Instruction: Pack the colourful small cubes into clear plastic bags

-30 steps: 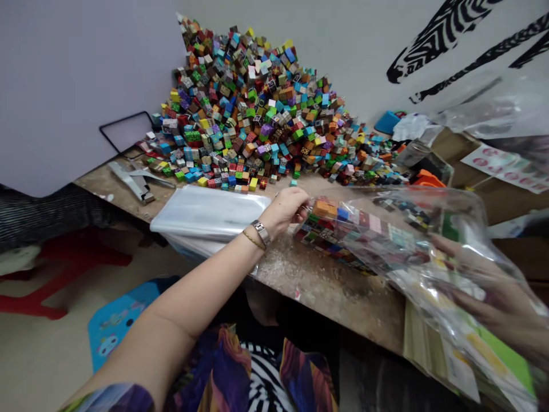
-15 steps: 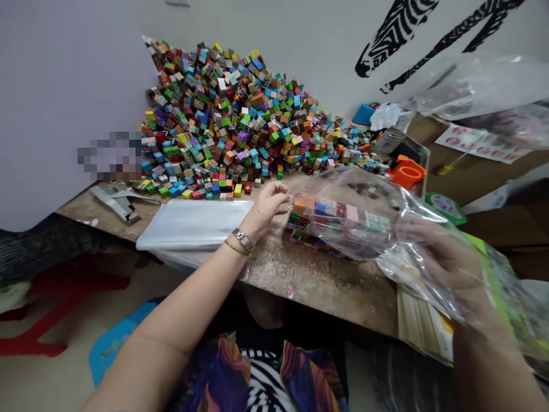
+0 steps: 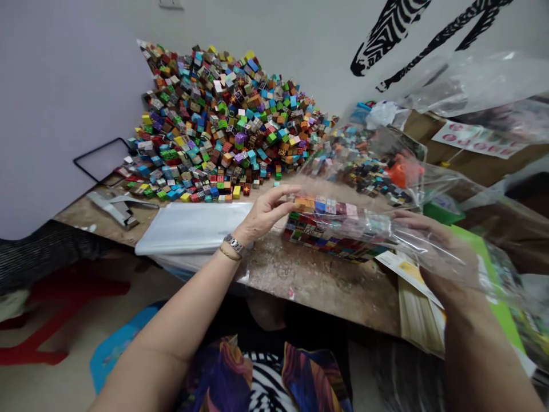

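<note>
A long block of small colourful printed cubes (image 3: 326,237), packed in rows, lies on the table. A clear plastic bag (image 3: 364,220) is drawn over its top and right part. At the block's left end, my left hand (image 3: 268,214) has thumb and fingers closed at the bag's edge, touching the orange corner cubes. My right hand (image 3: 446,246) is at the right end, fingers closing on the bag's plastic; film partly covers this hand, so its fingertips are blurred. Left of the block lies a stack of flat clear bags (image 3: 195,226).
A large heap of loose cubes (image 3: 227,126) rises against the wall. A metal tool (image 3: 114,209) lies at the left. To the right are an orange tape dispenser (image 3: 405,171), a cardboard box (image 3: 472,137) and a stack of paper cards (image 3: 418,309). A red stool (image 3: 64,297) stands below.
The bag has flattened down over the cube block and spread toward the back. My right hand has moved up and left to the block's end; my left thumb now reaches its left corner.
</note>
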{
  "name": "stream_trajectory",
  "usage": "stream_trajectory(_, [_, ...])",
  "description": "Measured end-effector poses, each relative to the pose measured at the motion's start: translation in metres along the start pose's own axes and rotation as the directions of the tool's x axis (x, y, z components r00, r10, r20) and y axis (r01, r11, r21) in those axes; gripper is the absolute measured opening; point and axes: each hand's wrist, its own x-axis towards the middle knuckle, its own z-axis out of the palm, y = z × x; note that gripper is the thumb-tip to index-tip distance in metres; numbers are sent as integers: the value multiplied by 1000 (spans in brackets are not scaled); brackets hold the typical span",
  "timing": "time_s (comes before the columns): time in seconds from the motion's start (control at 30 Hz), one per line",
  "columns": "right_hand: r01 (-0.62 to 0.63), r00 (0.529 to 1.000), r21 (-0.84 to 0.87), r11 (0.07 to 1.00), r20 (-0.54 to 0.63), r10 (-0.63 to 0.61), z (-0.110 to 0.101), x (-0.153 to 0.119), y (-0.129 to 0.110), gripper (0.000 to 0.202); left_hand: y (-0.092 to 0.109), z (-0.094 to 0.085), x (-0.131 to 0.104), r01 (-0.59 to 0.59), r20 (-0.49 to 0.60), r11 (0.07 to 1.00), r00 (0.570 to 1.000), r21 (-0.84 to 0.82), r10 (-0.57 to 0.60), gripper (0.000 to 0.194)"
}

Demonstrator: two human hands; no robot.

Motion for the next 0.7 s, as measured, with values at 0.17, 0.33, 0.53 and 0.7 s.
stream_trajectory(0.17, [-85, 992, 26, 996, -90, 87, 5, 1, -15, 18, -3, 1, 3, -32, 9, 998, 999, 45, 32, 22])
stream_trajectory(0.33, [-63, 993, -38, 997, -98, 59, 4, 4, -12, 27, -4, 3, 5, -6, -35, 997, 999, 77, 9, 14])
stream_trajectory(0.53, [-222, 945, 57, 973, -232, 229, 10, 5, 5, 38, -2, 7, 8, -9, -60, 995, 998, 94, 15, 19])
stream_trajectory(0.7, [-210, 946, 162, 964, -216, 242, 17, 9, -1, 38, -5, 7, 7, -14, -58, 993, 998, 120, 21, 23])
